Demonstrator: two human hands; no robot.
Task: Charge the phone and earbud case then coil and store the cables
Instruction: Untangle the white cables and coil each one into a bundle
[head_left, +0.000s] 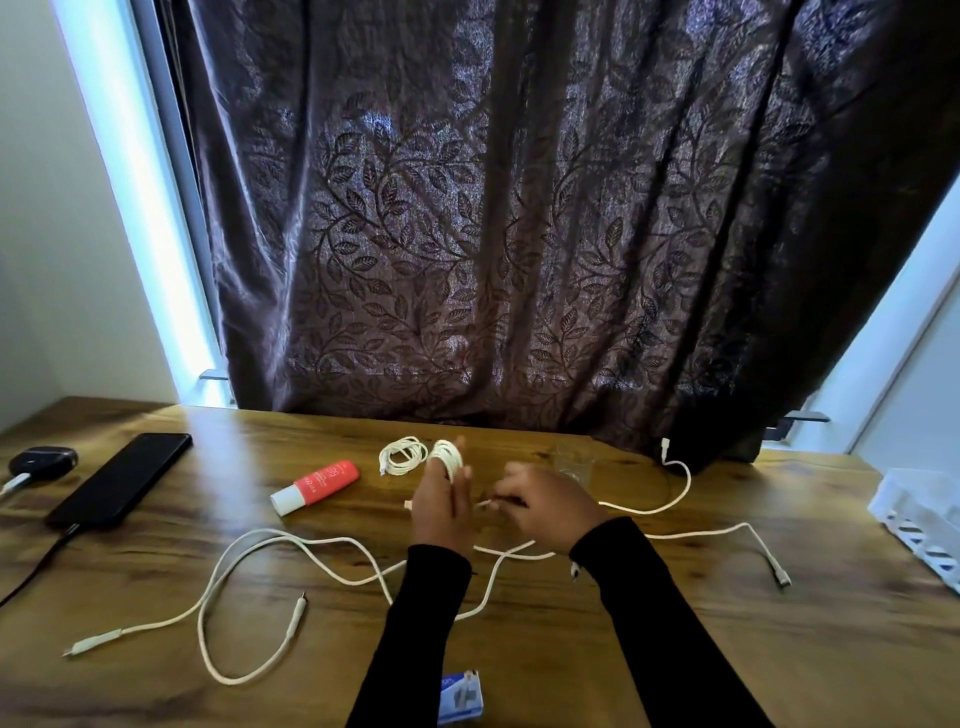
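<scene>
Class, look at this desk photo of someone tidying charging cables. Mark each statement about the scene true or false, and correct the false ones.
1. The left hand has white cable wound around its fingers. True.
2. The phone lies at the right end of the desk. False: it lies at the left end.
3. A finished cable coil rests on the desk beside the red tube. True.
4. All cables are in the white basket. False: several loose white cables sprawl across the desk.
</scene>
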